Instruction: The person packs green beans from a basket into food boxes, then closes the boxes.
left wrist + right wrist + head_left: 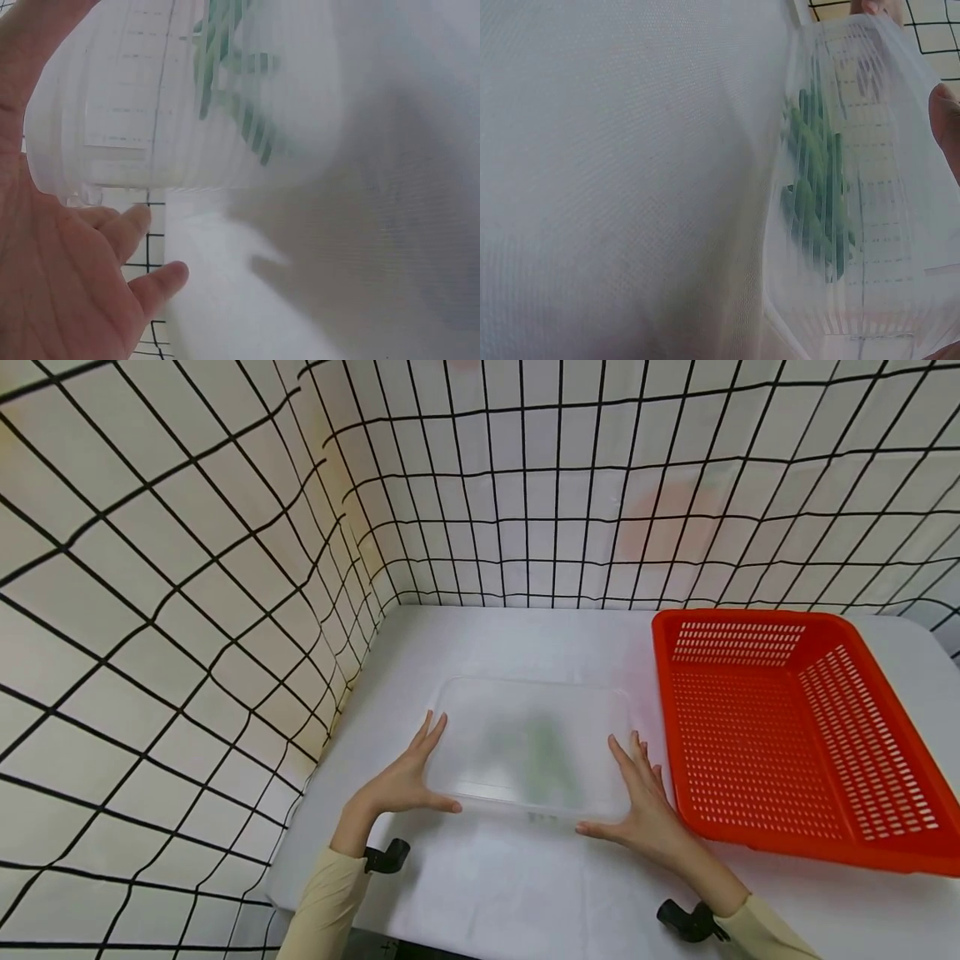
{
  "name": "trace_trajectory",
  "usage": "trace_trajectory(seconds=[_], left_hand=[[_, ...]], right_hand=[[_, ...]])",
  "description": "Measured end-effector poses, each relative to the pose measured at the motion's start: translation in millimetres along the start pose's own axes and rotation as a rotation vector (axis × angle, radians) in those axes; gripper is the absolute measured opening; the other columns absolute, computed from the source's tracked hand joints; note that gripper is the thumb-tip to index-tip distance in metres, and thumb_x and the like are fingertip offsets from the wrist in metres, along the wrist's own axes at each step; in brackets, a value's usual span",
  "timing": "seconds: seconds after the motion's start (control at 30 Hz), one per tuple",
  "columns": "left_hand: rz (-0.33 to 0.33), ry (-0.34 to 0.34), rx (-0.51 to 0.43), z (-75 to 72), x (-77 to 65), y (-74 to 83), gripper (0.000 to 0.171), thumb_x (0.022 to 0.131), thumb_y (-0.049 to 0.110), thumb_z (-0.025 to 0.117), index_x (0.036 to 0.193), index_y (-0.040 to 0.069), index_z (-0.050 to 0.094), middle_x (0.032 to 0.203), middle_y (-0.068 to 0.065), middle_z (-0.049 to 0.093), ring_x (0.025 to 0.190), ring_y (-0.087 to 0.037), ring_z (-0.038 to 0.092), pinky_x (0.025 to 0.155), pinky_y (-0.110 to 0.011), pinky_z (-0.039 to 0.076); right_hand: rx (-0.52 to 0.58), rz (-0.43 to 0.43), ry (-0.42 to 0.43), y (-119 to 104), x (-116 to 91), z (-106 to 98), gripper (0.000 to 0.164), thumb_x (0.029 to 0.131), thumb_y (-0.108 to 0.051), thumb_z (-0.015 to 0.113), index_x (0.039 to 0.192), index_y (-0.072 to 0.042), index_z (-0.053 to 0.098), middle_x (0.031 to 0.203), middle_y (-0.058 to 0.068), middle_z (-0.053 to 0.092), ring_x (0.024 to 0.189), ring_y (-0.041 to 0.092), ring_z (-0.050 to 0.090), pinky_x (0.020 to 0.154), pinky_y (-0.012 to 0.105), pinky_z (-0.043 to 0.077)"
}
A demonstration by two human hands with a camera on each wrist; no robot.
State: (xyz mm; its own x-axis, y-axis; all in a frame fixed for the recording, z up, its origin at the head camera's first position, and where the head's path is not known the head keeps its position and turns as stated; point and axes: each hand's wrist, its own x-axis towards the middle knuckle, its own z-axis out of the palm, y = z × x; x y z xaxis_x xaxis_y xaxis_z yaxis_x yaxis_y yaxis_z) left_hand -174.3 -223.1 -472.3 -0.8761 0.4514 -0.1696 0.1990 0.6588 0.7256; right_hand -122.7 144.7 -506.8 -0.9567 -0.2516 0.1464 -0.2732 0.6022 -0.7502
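Note:
A translucent lidded plastic container [480, 777] lies between my two hands, with blurred green elongated pieces [810, 187] showing through its ribbed side. At its left end, my left hand [405, 781] has its fingers spread and fairly straight. That thumb reaches along the near edge, and the palm lies right at the lid's rim in the left wrist view. Spread likewise, my right hand [645, 810] spans the container's near right corner, thumb at the near edge and fingers by the right end. What exactly the green pieces are is hidden by the cloudy plastic.
A red perforated basket [757, 743] stands right of the container on the white-covered table [510, 893]. Black wire grid panels [555, 485] rise along the back and left side. Each wrist wears a small black camera [386, 857].

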Motion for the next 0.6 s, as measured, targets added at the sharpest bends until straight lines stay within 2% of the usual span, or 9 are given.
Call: trace_trajectory(seconds=[0.1,0.23,0.4,0.6], left_hand=[[-0.003,0.000,-0.023,1.5,-1.2,-1.3,0.130,0.062,0.039,0.089,0.152,0.035,-0.004,0.157,0.001,-0.016,0.142,-0.024,-0.004,0.105,-0.058,0.021],[-0.005,0.012,-0.019,2.5,-1.3,-2.4,0.131,0.061,0.042,0.089,0.152,0.034,-0.004,0.157,0.000,-0.015,0.142,-0.025,-0.002,0.105,-0.058,0.021],[-0.024,0.012,0.010,1.4,-0.8,-1.7,0.131,0.060,0.047,0.088,0.152,0.034,-0.003,0.157,0.002,-0.010,0.142,-0.024,0.002,0.106,-0.056,0.023],[-0.059,0.019,0.020,4.0,-1.3,-2.4,0.131,0.060,0.044,0.089,0.151,0.037,-0.004,0.156,0.006,-0.001,0.141,-0.017,0.005,0.107,-0.051,0.023]], right_hand=[[-0.009,0.002,-0.004,-1.2,0.2,-0.5,0.126,0.058,-0.047,0.089,0.154,-0.019,0.013,0.156,0.019,-0.007,0.140,0.042,-0.005,0.104,0.064,-0.005],[-0.024,0.002,-0.012,-1.5,1.5,-1.3,0.124,0.058,-0.050,0.088,0.153,-0.017,0.017,0.156,0.019,-0.006,0.139,0.044,-0.003,0.104,0.064,-0.004],[-0.005,0.034,-0.040,-1.5,4.1,-2.2,0.122,0.058,-0.046,0.089,0.153,-0.021,0.018,0.156,0.018,0.000,0.140,0.042,-0.003,0.104,0.064,-0.003],[0.035,0.075,-0.050,-0.9,3.9,-1.1,0.121,0.058,-0.042,0.090,0.153,-0.025,0.018,0.154,0.020,0.010,0.140,0.040,-0.002,0.104,0.065,-0.001]])
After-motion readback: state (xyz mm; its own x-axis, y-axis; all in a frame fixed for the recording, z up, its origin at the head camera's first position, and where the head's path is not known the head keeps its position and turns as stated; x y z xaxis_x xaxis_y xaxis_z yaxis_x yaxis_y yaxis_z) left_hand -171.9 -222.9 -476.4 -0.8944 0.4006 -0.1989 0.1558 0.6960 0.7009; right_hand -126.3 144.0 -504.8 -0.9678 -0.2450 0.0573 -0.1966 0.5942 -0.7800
